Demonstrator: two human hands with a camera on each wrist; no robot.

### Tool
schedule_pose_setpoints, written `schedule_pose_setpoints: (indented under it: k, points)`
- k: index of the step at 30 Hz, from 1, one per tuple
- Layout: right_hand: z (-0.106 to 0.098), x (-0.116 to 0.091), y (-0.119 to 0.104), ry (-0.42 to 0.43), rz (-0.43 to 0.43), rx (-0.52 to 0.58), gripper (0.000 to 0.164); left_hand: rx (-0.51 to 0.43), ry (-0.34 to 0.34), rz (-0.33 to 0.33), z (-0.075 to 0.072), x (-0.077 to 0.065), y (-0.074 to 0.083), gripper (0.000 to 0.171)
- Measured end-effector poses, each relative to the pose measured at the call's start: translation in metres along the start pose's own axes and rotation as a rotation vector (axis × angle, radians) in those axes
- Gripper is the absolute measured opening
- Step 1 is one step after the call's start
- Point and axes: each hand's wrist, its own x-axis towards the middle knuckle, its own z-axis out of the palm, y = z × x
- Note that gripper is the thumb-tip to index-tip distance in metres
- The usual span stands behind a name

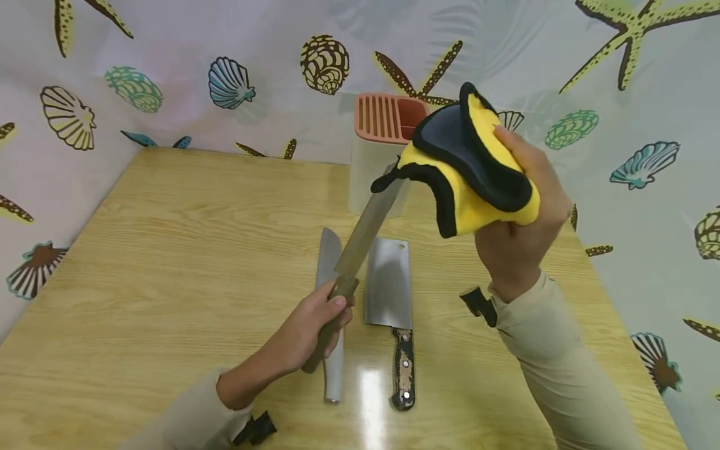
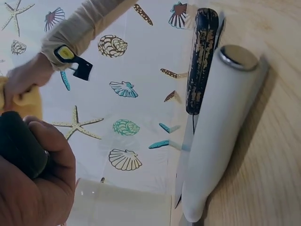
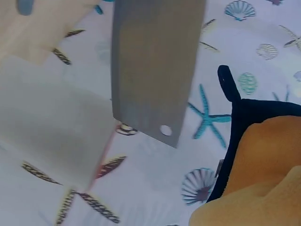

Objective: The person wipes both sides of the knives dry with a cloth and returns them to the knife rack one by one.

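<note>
My left hand (image 1: 315,322) grips the dark handle of a knife (image 1: 364,234) and holds it above the table, its blade slanting up to the right. In my right hand (image 1: 523,225) is a yellow and grey cloth (image 1: 458,162) with black edging, bunched at the blade's far end and covering the tip. Under the held knife lies a white-handled knife (image 1: 334,372), partly hidden by it. Beside that, a cleaver (image 1: 389,284) with a worn black handle rests blade-away. The left wrist view shows fingers wrapped round the dark handle (image 2: 21,146).
A white knife block (image 1: 365,181) with a slotted coral top stands at the back of the wooden table (image 1: 225,250), partly behind the cloth. Shell-patterned sheeting (image 1: 270,37) hangs behind and along both sides.
</note>
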Motion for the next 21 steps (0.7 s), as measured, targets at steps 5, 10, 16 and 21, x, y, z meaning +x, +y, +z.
schedule_pose_setpoints:
  k: [5, 10, 16, 21]
  points:
    - [0.002, -0.001, -0.024, 0.036, -0.054, 0.0, 0.05, -0.139, -0.041, 0.067, 0.002, -0.002, 0.002, 0.036]
    - [0.016, -0.021, -0.045, -0.154, -0.184, 0.007, 0.031, -0.18, 0.001, 0.108, 0.004, 0.002, 0.003, 0.034]
    - [0.026, -0.046, -0.056, -0.458, -0.314, -0.153, 0.023, -0.184, -0.061, 0.129, 0.008, -0.001, 0.005, 0.031]
    - [0.018, -0.063, -0.057, -0.727, -0.223, -0.283, 0.04, -0.17, -0.084, 0.164, 0.008, -0.001, 0.005, 0.056]
